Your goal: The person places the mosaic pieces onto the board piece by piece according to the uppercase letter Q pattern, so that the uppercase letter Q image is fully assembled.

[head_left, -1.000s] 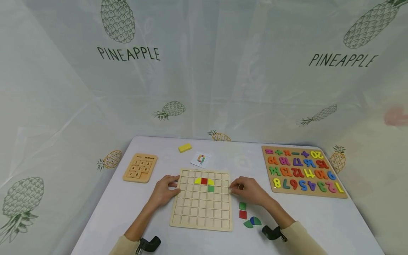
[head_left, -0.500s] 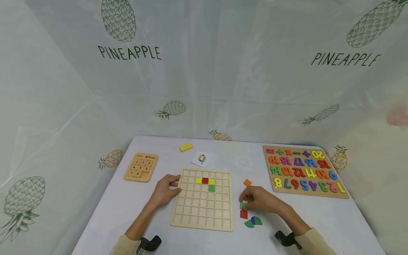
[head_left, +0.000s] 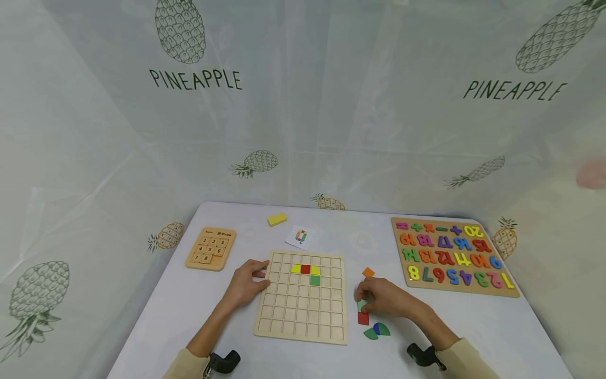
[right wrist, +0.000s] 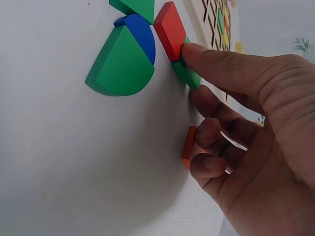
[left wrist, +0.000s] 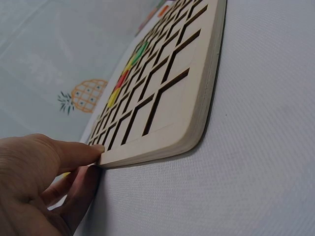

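A pale wooden grid board (head_left: 289, 316) lies in front of me, holding two yellow quarter-round pieces (head_left: 295, 269), a red square (head_left: 305, 269) between them and a green square (head_left: 314, 280) below. My left hand (head_left: 243, 284) touches the board's left edge with its thumb and forefinger outstretched. Right of the board, my right hand (head_left: 385, 297) pinches a green square tile (right wrist: 186, 73) between thumb and forefinger, at table level. A red square tile (right wrist: 171, 29) adjoins it. Behind the curled outer fingers, an orange square tile (right wrist: 188, 142) is partly hidden in the right wrist view.
Green rounded pieces (head_left: 371, 333) and a blue one (head_left: 376, 328) lie near the right hand. Beyond the board are a pattern card (head_left: 300, 237) and a yellow block (head_left: 276, 219). A number slide puzzle (head_left: 210, 249) sits left, a colourful number board (head_left: 454, 258) right.
My right hand has moved from the board's right edge down and right to the green square tile. The orange tile has come into view. My left hand stays at the board.
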Available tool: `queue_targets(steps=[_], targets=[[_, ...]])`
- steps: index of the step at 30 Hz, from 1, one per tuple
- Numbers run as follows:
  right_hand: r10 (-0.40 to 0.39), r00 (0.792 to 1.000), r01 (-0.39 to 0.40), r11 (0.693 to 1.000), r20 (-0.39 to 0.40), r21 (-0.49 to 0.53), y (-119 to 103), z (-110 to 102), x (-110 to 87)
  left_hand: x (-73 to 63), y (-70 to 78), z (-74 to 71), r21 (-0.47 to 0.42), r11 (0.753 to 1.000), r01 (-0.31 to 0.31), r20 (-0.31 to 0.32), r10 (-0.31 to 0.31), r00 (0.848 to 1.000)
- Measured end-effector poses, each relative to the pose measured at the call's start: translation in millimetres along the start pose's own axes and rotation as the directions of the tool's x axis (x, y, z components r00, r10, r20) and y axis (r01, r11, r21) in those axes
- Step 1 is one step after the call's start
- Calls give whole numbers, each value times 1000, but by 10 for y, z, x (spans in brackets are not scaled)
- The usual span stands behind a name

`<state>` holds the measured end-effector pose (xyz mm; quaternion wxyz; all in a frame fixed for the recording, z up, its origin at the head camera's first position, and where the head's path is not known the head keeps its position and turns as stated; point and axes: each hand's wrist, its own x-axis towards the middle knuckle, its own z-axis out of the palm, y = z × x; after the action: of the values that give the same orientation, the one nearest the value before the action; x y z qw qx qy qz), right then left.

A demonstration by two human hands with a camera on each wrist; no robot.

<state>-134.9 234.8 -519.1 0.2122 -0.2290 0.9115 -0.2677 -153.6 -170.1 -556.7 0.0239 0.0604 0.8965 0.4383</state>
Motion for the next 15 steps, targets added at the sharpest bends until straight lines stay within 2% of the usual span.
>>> queue_targets(steps=[9, 15], targets=[[-12, 1000, 12, 1000, -5, 10, -43, -4, -14, -18, 2, -3, 1, 1000, 2, -12, -2, 1000], [-19, 996, 18, 1000, -89, -18, -56, -12, 2, -14, 2, -5, -5, 1000, -8, -7, 8, 1000]])
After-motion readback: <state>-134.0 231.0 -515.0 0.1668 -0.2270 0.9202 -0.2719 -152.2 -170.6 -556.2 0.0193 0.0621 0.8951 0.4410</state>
